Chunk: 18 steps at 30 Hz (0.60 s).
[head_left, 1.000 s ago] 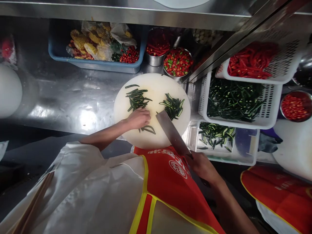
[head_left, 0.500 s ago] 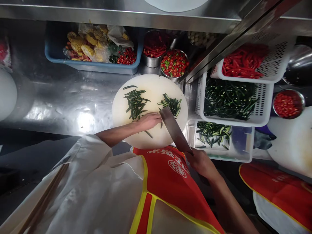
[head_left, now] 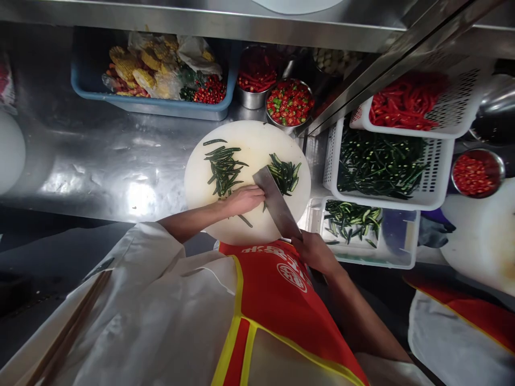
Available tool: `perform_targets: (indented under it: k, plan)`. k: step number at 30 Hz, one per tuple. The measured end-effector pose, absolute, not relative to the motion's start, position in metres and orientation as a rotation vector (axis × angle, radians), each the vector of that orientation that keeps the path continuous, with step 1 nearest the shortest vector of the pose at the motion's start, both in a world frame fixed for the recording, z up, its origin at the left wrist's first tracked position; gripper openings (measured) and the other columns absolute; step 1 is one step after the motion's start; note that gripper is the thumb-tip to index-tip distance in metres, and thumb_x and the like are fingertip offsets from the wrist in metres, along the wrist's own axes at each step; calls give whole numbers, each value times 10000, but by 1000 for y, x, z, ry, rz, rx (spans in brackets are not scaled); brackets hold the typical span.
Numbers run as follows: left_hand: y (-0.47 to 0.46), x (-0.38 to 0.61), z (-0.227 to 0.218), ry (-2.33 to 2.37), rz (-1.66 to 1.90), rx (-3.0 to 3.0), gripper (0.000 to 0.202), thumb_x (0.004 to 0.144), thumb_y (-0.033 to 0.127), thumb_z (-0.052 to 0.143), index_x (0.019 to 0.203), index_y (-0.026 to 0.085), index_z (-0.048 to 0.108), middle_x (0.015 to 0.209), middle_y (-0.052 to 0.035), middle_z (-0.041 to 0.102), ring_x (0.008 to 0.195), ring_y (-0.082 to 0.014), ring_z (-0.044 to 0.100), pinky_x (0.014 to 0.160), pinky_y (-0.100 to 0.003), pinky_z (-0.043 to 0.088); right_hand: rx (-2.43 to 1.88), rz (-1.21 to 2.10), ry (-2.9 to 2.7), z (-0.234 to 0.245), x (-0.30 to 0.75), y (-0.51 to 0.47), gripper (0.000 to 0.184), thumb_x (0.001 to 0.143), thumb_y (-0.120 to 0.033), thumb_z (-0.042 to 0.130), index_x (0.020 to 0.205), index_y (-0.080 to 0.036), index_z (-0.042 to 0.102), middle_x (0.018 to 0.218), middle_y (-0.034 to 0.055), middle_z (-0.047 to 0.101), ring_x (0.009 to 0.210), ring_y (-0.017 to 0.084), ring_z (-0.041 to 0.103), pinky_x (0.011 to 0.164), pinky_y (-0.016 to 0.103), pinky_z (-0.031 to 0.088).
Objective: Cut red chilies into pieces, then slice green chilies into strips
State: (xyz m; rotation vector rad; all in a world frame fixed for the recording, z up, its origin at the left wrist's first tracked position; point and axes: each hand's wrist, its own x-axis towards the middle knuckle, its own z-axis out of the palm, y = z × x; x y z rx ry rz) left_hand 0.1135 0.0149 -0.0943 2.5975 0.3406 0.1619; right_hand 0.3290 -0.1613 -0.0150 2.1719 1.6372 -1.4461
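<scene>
My right hand [head_left: 316, 251] is wrapped round the handle of a cleaver [head_left: 278, 203]. Its blade slants across the right part of a round white chopping board [head_left: 241, 131], its far end beside the fingertips of my left hand [head_left: 246, 200]. Those fingers are bent and pressed together low over the board, on a green chili [head_left: 264, 207] that is mostly hidden by the hand and blade. Left of the blade lies a pile of long green chilies [head_left: 223, 169]. Slant-cut chili pieces [head_left: 286, 174] form a heap to its right.
Right of the board are a white tray [head_left: 396, 257] with cut green chilies, a white basket [head_left: 436, 198] of green chilies and another of red chilies [head_left: 404, 104]. Behind stand a blue tub [head_left: 169, 107] and a metal bowl of chopped chilies [head_left: 289, 104]. Another person's apron [head_left: 475, 311] shows at right.
My right hand and the cleaver have shifted left and slightly away from me, so the blade now meets my left fingertips. My left hand has barely moved. The other person's apron has shifted.
</scene>
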Motion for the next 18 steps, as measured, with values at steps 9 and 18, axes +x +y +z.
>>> perform_targets:
  k: [9, 18]
  plan:
    - [31, 83, -71, 772, 280, 2448, 222, 970, 264, 463, 967, 168, 663, 982, -84, 653, 969, -192, 607, 871, -322, 504, 2267, -1433, 1657, -4, 334, -183, 336, 903, -386, 397, 672, -204, 560, 612, 52, 637, 576, 167, 533, 572, 285, 296]
    - [26, 81, -72, 966, -65, 2601, 264, 941, 190, 430, 818, 160, 662, 874, -72, 617, 757, -181, 600, 683, -300, 488, 2155, -1516, 1626, -3, 358, -214, 334, 895, -389, 394, 707, -203, 598, 668, 51, 675, 608, 187, 562, 584, 288, 322]
